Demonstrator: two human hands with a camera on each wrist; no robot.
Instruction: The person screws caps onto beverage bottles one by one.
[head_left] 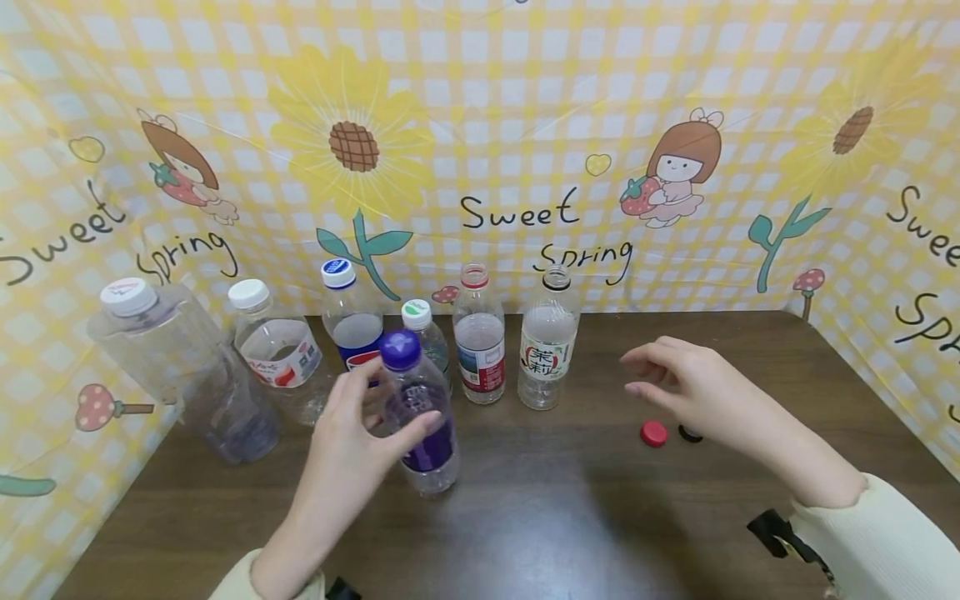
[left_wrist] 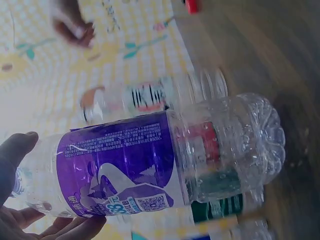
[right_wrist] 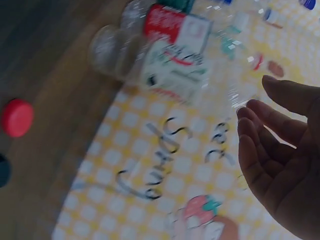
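My left hand (head_left: 358, 425) curls round a clear plastic bottle (left_wrist: 117, 167) with a purple label and a purple cap (head_left: 401, 349), thumb across its front and fingers behind. In the left wrist view, that bottle fills the middle, with fingertips at its shoulder and label edge. My right hand (head_left: 686, 385) hovers above the table at the right, fingers loosely bent and nothing between them. Below it lie a red cap (head_left: 653, 433) and a black cap (head_left: 690, 433), the latter partly hidden by the hand. Uncapped nearby are a red-ringed bottle (head_left: 480, 350) and a jasmine-labelled bottle (head_left: 547, 358).
Along the back left stand a large bottle with a white cap (head_left: 129, 297), a white-capped bottle (head_left: 281, 354), a blue-labelled bottle (head_left: 352, 325) and a small bottle with a white-and-green cap (head_left: 417, 313). A checked cloth (head_left: 525, 100) hangs behind the brown table (head_left: 525, 517).
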